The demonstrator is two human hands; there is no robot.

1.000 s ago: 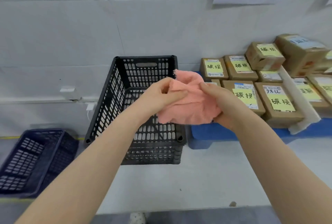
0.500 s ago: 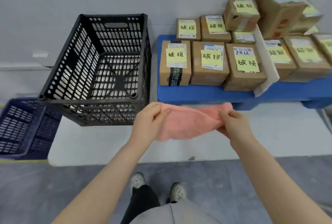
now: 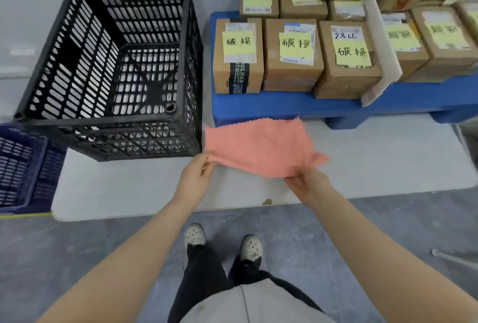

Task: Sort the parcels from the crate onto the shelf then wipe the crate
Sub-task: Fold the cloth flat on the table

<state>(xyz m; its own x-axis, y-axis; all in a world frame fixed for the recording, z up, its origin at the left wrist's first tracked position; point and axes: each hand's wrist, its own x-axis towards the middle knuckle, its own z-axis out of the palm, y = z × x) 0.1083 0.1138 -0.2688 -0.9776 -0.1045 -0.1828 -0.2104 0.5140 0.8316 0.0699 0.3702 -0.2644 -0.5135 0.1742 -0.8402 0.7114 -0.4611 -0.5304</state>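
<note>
A pink cloth [image 3: 261, 148] is spread out flat in the air between my hands, in front of the low blue shelf [image 3: 284, 108]. My left hand [image 3: 195, 176] pinches its near left corner and my right hand [image 3: 306, 183] pinches its near right edge. The black slatted crate [image 3: 108, 126] stands to the left on a white platform, with nothing inside it. Several brown cardboard parcels [image 3: 293, 56] with yellow handwritten notes sit in rows on the blue shelf.
A dark blue crate [image 3: 23, 164] sits low at the far left. A white divider board [image 3: 382, 45] leans between parcel groups. The white platform's [image 3: 144, 193] front edge runs just ahead of my shoes on the grey floor.
The view has tipped downward. My hands have lowered and pulled apart, and the bunched cloth is now spread flat.
</note>
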